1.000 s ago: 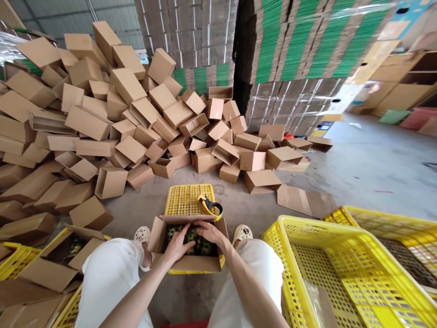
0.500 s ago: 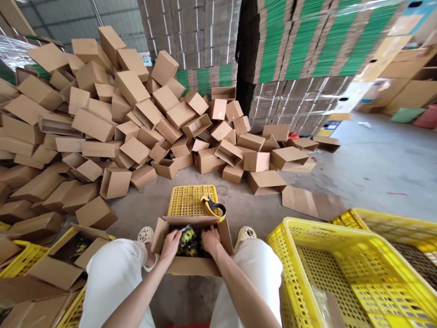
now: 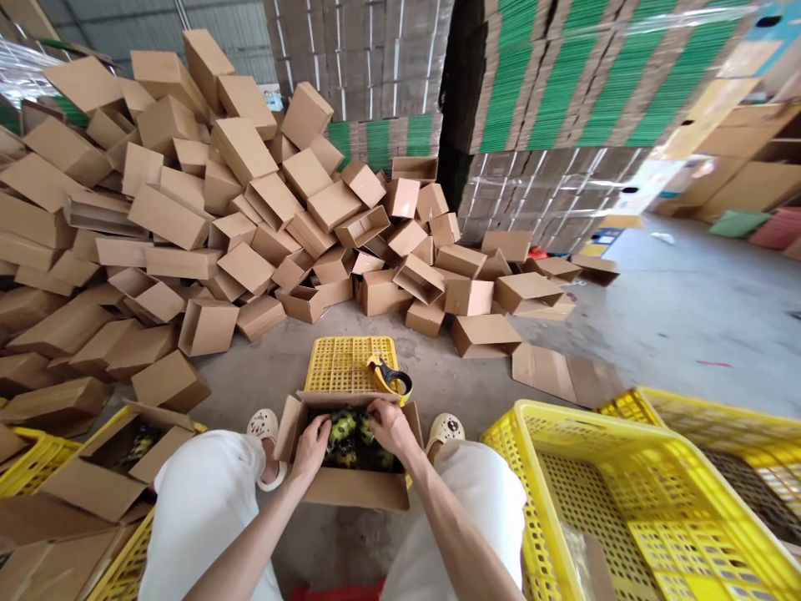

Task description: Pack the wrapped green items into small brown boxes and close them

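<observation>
An open cardboard box (image 3: 356,487) stands between my knees with several dark-wrapped, yellow-green packets (image 3: 342,428) inside. My left hand (image 3: 313,444) is at the box's left side, its fingers pinched at the edge of a packet. Over the back right part of the box, my right hand (image 3: 389,426) has its fingers curled down at the packets; what lies between them is too small to make out. Behind the box is an upturned yellow crate (image 3: 344,363), with a yellow and black tape dispenser (image 3: 391,378) on its right part.
A large heap of small cardboard boxes (image 3: 168,221) spreads across the left and back. Yellow crates (image 3: 531,417) stand at the right. At the left, another open box (image 3: 93,484) holds dark packets. Tall stacks of flattened cartons (image 3: 538,92) rise behind.
My right hand has moved up and slightly left, toward the back of the box. My left hand has shifted slightly left and down, and more of the packets shows between the hands.
</observation>
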The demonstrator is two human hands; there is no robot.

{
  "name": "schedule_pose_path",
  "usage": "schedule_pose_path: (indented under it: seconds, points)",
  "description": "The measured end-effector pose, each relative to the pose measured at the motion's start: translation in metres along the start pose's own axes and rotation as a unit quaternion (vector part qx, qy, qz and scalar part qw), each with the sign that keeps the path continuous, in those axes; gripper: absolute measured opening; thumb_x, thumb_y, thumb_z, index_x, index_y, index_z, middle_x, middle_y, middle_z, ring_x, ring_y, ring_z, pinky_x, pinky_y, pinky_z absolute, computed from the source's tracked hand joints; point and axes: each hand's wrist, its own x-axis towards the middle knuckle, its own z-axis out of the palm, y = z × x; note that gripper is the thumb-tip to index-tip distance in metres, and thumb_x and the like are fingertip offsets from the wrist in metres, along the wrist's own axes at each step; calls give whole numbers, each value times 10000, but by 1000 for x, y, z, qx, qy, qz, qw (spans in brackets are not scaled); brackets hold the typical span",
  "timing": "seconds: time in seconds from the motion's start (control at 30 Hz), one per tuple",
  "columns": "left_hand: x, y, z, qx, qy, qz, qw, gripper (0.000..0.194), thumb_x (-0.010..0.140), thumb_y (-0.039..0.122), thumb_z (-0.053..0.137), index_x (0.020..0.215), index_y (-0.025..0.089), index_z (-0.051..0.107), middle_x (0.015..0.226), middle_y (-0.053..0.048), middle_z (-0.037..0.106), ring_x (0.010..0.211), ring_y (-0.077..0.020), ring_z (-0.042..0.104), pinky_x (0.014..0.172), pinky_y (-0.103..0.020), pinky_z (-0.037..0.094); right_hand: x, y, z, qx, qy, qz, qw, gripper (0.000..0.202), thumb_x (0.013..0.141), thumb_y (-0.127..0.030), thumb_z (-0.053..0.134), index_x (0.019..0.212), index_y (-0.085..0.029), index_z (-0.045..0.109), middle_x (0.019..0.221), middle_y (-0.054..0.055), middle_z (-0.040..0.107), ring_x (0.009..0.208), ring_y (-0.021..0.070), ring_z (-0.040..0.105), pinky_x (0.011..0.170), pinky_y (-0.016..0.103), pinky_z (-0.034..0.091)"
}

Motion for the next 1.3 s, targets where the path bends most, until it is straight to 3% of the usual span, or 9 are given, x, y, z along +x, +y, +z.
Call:
schedule_pose_path:
  seconds: [0.1,0.23,0.33,0.47,0.57,0.8,1.0,1.1,1.3]
  points:
    - [-5,4,3,20,-49,46,998,407,1014,411,537,1288,217,766,1328,-109,790,1273,-291,716,1132,-394,513,-8,2,-25,190,61,24,980,350,841,-243,545,1127,-204,742,992,52,775,888,216,706,789,288,565]
    - [-9,11,6,8,-153,124,980,474,1040,513,492,1319,254,774,1239,-80,823,1229,-267,729,1148,-374,503,-13,0,-40,416,51,78,905,396,831,-350,533,1131,-190,736,867,31,733,719,176,647,635,254,517]
    - [-5,6,6,9,-102,132,986,445,1039,433,473,1330,256,759,1315,-86,787,1280,-260,698,1184,-379,477,-13,-3,-36,452,45,79,888,378,809,-333,548,1088,-175,749,838,41,738,717,178,655,686,277,537]
    - [5,-8,7,128,20,50,990,495,928,286,594,1406,197,684,1460,-145,688,1421,-325,587,1237,-464,407,-9,-5,-27,417,24,21,908,327,754,-242,585,1022,-205,768,993,55,801,931,225,744,896,339,591]
    - [10,-14,8,160,-14,20,987,527,903,290,661,1413,161,647,1471,-170,676,1432,-337,575,1221,-447,402,-7,-4,-20,342,2,-15,940,325,769,-176,558,1003,-209,782,1015,59,820,949,229,772,924,349,606]
    - [11,-12,2,129,-49,55,989,137,926,155,580,960,216,697,1059,-97,802,1084,-262,741,1028,-362,511,-9,-4,10,115,-88,-79,986,395,848,-139,613,1193,-200,795,1123,88,827,979,239,779,932,316,596]
    - [4,-2,-3,23,-98,108,989,149,980,283,533,984,251,678,1063,-50,797,1069,-222,746,1004,-319,540,-15,-10,25,-14,-117,-88,989,801,864,-285,757,1617,-239,488,1509,171,606,1215,300,715,1049,353,549]
    - [3,1,-2,-25,-136,127,982,176,989,292,515,1032,258,682,1146,-51,802,1130,-211,743,1048,-318,539,-12,-12,27,-70,-108,-68,989,547,947,-242,653,1491,-293,632,1412,130,659,1136,270,744,979,320,556]
    - [11,-16,3,72,35,8,997,437,898,101,533,1312,161,657,1406,-176,709,1393,-273,631,1221,-392,431,1,-12,20,14,-14,-57,998,278,976,-191,580,1154,-222,792,1143,97,781,1089,237,737,992,297,528]
